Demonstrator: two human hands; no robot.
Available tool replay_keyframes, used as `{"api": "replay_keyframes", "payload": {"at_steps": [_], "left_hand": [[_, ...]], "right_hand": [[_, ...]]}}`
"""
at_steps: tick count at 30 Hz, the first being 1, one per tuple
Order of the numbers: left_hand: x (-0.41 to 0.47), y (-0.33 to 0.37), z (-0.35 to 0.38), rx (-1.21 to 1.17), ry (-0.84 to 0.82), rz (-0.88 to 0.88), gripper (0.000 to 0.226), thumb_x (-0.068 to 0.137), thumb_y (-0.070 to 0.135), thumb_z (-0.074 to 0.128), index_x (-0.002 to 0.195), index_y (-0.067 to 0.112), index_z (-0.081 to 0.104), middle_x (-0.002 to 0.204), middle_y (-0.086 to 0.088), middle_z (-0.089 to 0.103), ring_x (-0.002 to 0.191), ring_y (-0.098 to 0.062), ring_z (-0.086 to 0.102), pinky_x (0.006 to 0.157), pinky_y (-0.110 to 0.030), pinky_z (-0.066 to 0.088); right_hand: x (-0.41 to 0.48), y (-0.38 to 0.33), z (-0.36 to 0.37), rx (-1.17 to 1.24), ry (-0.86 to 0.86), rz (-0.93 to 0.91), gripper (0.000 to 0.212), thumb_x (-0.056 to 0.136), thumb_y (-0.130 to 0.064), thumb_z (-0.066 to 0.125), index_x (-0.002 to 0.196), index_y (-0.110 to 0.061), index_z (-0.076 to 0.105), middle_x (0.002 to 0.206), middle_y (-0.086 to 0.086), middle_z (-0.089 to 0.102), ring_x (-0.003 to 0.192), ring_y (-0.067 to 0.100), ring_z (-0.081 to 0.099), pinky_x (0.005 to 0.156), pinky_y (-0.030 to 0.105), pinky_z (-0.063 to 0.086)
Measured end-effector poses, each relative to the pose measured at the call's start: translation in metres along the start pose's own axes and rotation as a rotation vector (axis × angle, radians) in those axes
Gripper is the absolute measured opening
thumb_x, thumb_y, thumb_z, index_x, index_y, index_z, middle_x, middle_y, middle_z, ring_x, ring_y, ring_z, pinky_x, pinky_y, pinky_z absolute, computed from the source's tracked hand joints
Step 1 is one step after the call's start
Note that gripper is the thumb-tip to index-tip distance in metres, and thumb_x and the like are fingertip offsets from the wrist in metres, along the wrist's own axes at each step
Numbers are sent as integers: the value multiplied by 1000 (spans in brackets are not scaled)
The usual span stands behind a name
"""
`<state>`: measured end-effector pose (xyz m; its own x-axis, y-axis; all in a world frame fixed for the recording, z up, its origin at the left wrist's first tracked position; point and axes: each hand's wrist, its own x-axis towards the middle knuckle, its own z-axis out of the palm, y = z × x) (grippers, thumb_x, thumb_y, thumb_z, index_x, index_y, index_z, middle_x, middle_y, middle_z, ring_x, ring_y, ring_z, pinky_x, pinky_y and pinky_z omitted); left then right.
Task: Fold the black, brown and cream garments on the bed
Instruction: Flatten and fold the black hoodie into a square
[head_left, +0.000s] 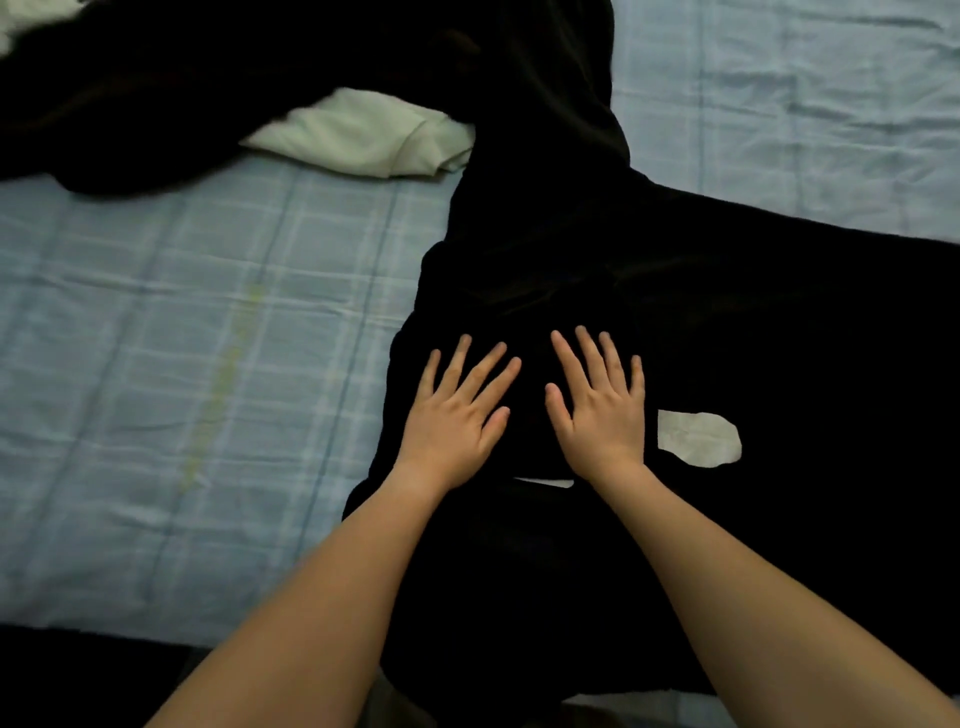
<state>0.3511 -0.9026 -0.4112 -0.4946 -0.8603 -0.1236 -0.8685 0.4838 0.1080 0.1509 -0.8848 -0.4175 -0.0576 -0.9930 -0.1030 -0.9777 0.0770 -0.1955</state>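
Note:
A black garment lies spread over the right half of the bed, one long part running up toward the far edge. A white patch shows on it. My left hand and my right hand rest flat on the cloth side by side, palms down, fingers spread, holding nothing. A cream garment lies crumpled at the upper middle. A dark pile, black or dark brown, lies at the upper left and partly covers the cream one.
The bed has a light blue checked sheet. Its bare areas are at the left and upper right. The near edge of the bed runs along the bottom left, with dark floor below.

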Motion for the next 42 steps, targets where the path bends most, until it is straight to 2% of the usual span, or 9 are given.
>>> {"api": "replay_keyframes", "payload": {"at_steps": [5,9,14,19,23,28,35,38,42], "left_hand": [[3,7,-14,17,-11,-42,57,102,47,23,155,34,7,164,8,5,151,-25,-4,121,-48,-1],[-39,15,-44,-366,201,-158,54,98,30,47,151,22,35,158,0,30,148,-24,21,120,-46,18],[-161,35,-28,-516,536,-671,50,89,24,63,135,7,51,131,-11,51,121,-26,47,108,-32,34],[-236,83,22,-948,556,-1104,45,82,12,76,119,4,52,113,-10,49,95,-24,56,86,-41,52],[-260,104,40,-1253,486,-1098,38,82,17,77,112,15,53,104,0,63,88,-4,64,70,-15,51],[-281,103,43,-1759,108,-957,5,83,18,73,89,17,73,84,2,76,80,-11,71,67,-18,53],[-319,98,56,-1624,-17,-783,24,75,15,81,93,27,68,82,19,73,82,5,68,68,-11,49],[-337,109,59,-1588,-88,-708,47,77,5,80,113,27,59,106,21,66,99,9,62,83,-10,47],[-358,118,66,-1650,-7,-777,42,81,-4,72,118,14,62,104,9,70,92,2,68,75,-13,52]], "right_hand": [[0,-2,-20,20,-71,-39,60,102,-49,24,158,-33,10,166,0,12,153,22,2,122,53,3],[-48,-17,-42,117,3,-261,56,102,-43,27,157,-28,22,164,-1,20,153,23,10,122,52,8],[-140,-51,-20,169,-65,-537,57,100,-41,36,155,-29,27,162,-2,28,152,21,15,122,50,11],[-159,-52,23,-4,-115,-543,61,98,-45,39,156,-33,25,161,-3,29,151,25,19,122,51,12],[-157,-51,35,-45,-28,-551,62,95,-44,40,155,-34,26,159,-3,33,149,25,24,121,51,15],[-161,-53,35,-85,7,-540,59,98,-44,35,155,-33,25,160,-2,32,150,25,22,121,50,14],[-169,-56,29,-96,-5,-527,57,101,-44,31,156,-31,23,161,-1,29,151,26,19,122,50,12],[-169,-61,20,-72,-52,-517,55,104,-40,34,157,-31,22,163,-2,24,152,25,13,123,48,8],[-219,-68,7,327,-1,-449,51,102,-26,46,151,-17,37,157,4,36,148,22,26,122,40,15]]}}
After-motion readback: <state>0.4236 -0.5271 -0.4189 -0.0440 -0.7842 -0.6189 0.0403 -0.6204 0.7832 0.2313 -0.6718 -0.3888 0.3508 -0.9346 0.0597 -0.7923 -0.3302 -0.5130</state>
